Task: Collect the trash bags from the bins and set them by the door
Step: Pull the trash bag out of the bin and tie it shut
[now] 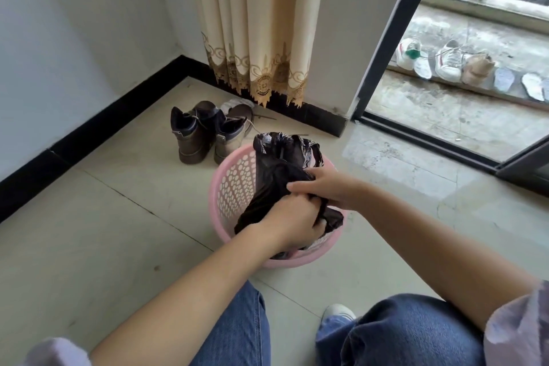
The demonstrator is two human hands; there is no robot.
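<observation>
**Bag Gathered Above the Pink Bin**

Head view looks down on a black trash bag (279,175) bunched up over a pink perforated bin (234,187) that stands on the tiled floor (104,232). The bag is still partly inside the bin, its crumpled top rising past the far rim. The left hand (294,221) has its fingers curled tight around the gathered plastic near the bin's near rim. The right hand (323,187) pinches the same bundle just beside it, with the index finger held out straight along the top.

The bag's long axis runs from the near rim up and away toward the far rim, the loose mouth pointing at the brown boots (196,137) near the skirting.

Judging from this, the thin plastic could tear if it is yanked while caught on the rim or the bin's holes. The light bin may also lift or tip with the bag, since nothing steadies it. If the mouth is not closed, rubbish might spill onto the floor.

Behind the boots hangs a cream curtain (258,24) with a patterned hem. To the right, an open sliding door (395,47) leads to a balcony, where white sneakers (448,61) sit in a row.
</observation>
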